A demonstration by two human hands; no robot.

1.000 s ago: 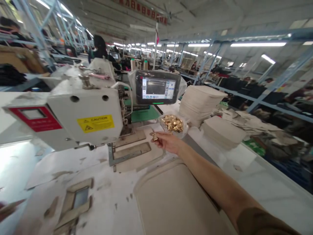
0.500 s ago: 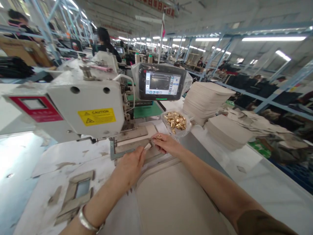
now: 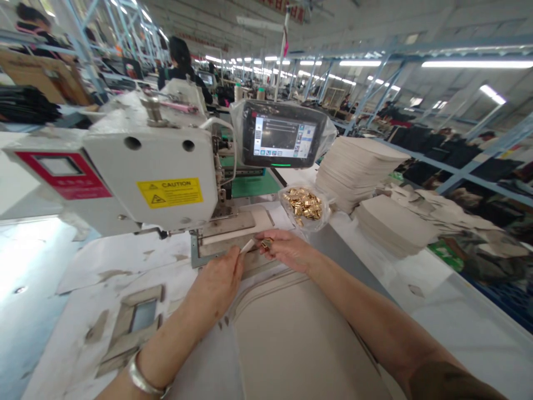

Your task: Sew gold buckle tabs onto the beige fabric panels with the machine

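Observation:
My left hand (image 3: pixel 225 273) pinches a small pale strip (image 3: pixel 247 246), whose free end points at my right hand (image 3: pixel 287 249). Between the fingertips of my right hand is a small gold metal piece (image 3: pixel 267 243). Both hands are over the near edge of a metal clamp frame (image 3: pixel 195 250), in front of the white sewing machine (image 3: pixel 154 172). Just behind my right hand, a clear plastic bowl (image 3: pixel 320 222) holds several gold pieces (image 3: pixel 306 204). Large beige panels (image 3: pixel 300 333) lie below my hands and forearms.
Stacks of beige panels (image 3: pixel 356 169) rise at the right, with loose beige pieces (image 3: pixel 453 214) beyond. A control screen (image 3: pixel 281 136) stands behind the bowl. A beige frame-shaped piece (image 3: pixel 120 347) lies at the left. A person (image 3: pixel 181 64) is in the background.
The view has shifted slightly. The gold piece shows more clearly in my right fingers, which are spread a little more. My left hand still pinches the strip close beside it.

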